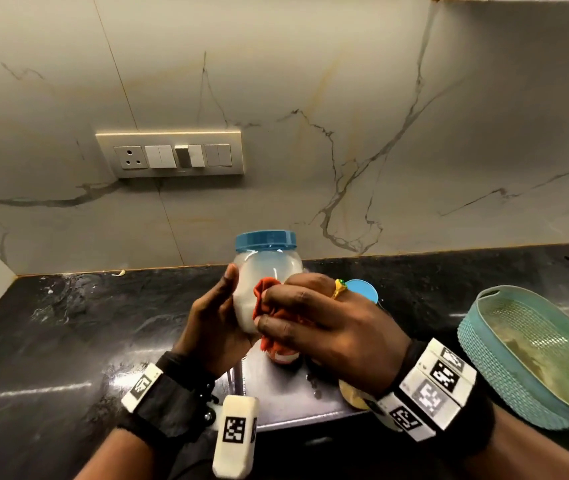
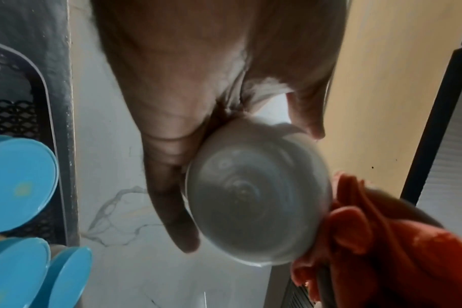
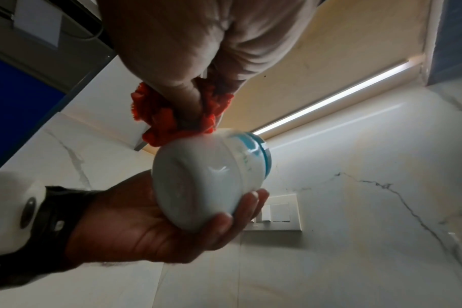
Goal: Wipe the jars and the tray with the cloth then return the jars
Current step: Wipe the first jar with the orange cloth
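A round clear jar (image 1: 269, 271) with a blue lid and white contents is held up above the black counter. My left hand (image 1: 217, 320) grips it from the left and below, thumb along its side; its base (image 2: 256, 187) faces the left wrist camera. My right hand (image 1: 314, 323) holds a bunched orange cloth (image 1: 269, 299) pressed against the jar's right side (image 3: 209, 177). The cloth (image 3: 169, 120) sits between the fingers and the jar. A teal woven tray (image 1: 477, 344) stands on the counter at the right.
Other blue-lidded jars (image 1: 362, 289) stand behind my right hand, and several blue lids (image 2: 19, 187) show in the left wrist view. A switch panel (image 1: 169, 154) is on the marble wall. The counter's front edge is near my wrists.
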The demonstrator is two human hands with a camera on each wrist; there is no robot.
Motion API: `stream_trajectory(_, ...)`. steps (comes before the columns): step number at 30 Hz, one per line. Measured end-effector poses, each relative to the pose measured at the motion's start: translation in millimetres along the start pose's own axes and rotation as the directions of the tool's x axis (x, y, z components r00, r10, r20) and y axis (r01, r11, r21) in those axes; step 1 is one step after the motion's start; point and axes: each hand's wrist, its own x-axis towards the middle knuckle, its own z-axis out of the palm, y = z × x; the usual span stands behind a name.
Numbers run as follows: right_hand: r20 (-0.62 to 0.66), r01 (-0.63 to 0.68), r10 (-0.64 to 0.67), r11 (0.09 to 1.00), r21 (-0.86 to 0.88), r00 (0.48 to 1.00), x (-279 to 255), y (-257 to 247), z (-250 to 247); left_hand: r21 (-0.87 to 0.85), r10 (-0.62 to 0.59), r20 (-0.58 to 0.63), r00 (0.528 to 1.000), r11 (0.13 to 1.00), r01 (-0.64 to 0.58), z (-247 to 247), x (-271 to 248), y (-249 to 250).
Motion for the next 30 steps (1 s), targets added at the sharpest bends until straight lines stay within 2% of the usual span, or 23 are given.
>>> stream_trajectory(2,-0.003,-0.045,0.046,0.996,0.072,0.999,-0.7,7.7,2.2,0.014,0.045,0.019,0.999,0.999,-0.046,-1.3,-0.8,-4.9)
stream_trajectory(5,-0.104,-0.172,0.193,0.967,0.188,0.976,5.7,24.5,0.0,0.022,0.067,0.008,0.998,0.998,-0.067,3.4,0.8,-16.6)
stream_trajectory(7,-0.159,-0.299,0.358,0.904,0.304,0.920,12.9,37.8,-3.9,-0.023,0.073,0.002,0.997,0.997,-0.073,9.2,3.5,-21.9)
stream_trajectory(9,-0.186,-0.362,0.461,0.842,0.399,0.867,13.7,39.7,-7.4,-0.067,0.113,-0.011,0.994,0.991,-0.114,16.9,3.7,-26.0)
stream_trajectory(11,-0.229,-0.337,0.441,0.861,0.381,0.868,6.6,26.2,-8.5,-0.082,0.159,-0.024,0.987,0.984,-0.160,22.6,3.9,-27.8)
stream_trajectory(14,-0.196,-0.114,0.171,0.955,0.274,0.965,-11.6,3.7,-9.3,-0.159,0.153,-0.007,0.988,0.975,-0.152,26.4,5.0,-29.2)
stream_trajectory(15,-0.174,-0.071,0.118,0.965,0.254,0.978,-18.0,3.8,-11.3,-0.167,0.142,0.014,0.990,0.976,-0.138,28.8,5.1,-30.9)
stream_trajectory(17,-0.189,-0.113,0.163,0.962,0.250,0.968,-21.2,12.0,-15.0,-0.094,0.151,-0.013,0.988,0.984,-0.152,30.7,4.5,-32.7)
stream_trajectory(19,-0.264,-0.218,0.287,0.940,0.261,0.921,-22.8,21.1,-25.2,0.050,0.160,-0.028,0.987,0.986,-0.158,38.4,3.2,-35.8)
stream_trajectory(20,-0.284,-0.243,0.309,0.939,0.243,0.908,-25.3,25.2,-31.2,0.113,0.144,-0.015,0.989,0.984,-0.141,46.1,4.0,-38.3)
stream_trajectory(24,-0.196,-0.156,0.193,0.970,0.187,0.962,-37.3,30.5,-39.7,0.284,0.187,0.030,0.982,0.940,-0.187,67.0,10.5,-54.0)
stream_trajectory(26,-0.166,-0.158,0.188,0.972,0.176,0.968,-44.2,35.1,-46.3,0.276,0.181,0.023,0.983,0.944,-0.180,69.4,11.2,-66.1)
stream_trajectory(30,-0.189,-0.352,0.420,0.883,0.310,0.888,-46.4,47.8,-59.1,0.096,0.082,-0.014,0.997,0.992,-0.080,73.7,10.8,-75.2)
